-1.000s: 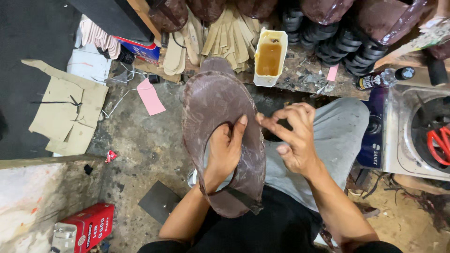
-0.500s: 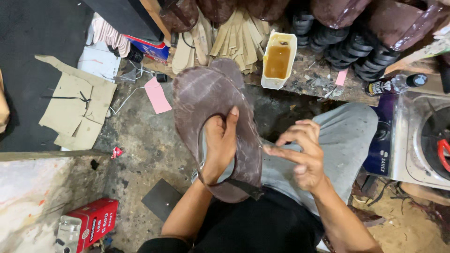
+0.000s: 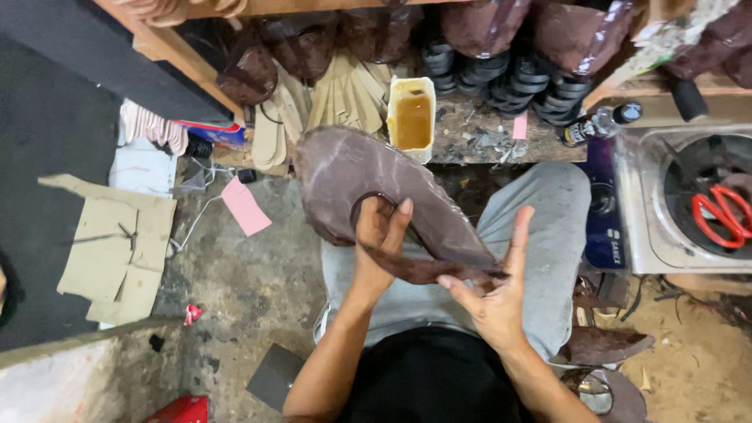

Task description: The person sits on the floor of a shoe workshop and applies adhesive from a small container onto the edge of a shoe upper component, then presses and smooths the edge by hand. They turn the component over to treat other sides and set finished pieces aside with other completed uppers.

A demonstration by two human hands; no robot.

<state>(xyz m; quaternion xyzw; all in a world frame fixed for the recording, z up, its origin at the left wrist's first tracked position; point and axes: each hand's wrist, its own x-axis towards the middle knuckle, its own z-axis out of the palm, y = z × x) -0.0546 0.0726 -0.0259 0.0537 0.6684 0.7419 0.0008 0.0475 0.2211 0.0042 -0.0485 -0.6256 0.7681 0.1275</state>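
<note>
while left hand (image 3: pixel 377 235) grips brown leather upper (image 3: pixel 345 168) | right hand (image 3: pixel 493 294) wide | tub (image 3: pixel 411 117): amber glue

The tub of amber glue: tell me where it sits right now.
In the head view, the glue tub stands on the cluttered bench edge, top centre, just above the brown leather piece, right of the tan insoles.

Two hands (image 3: pixel 376 243), one leather piece (image 3: pixel 345 168)

Left hand (image 3: pixel 377 235) raised, fingers curled in a grip, right hand (image 3: pixel 492 294) open, fingers spread
</note>
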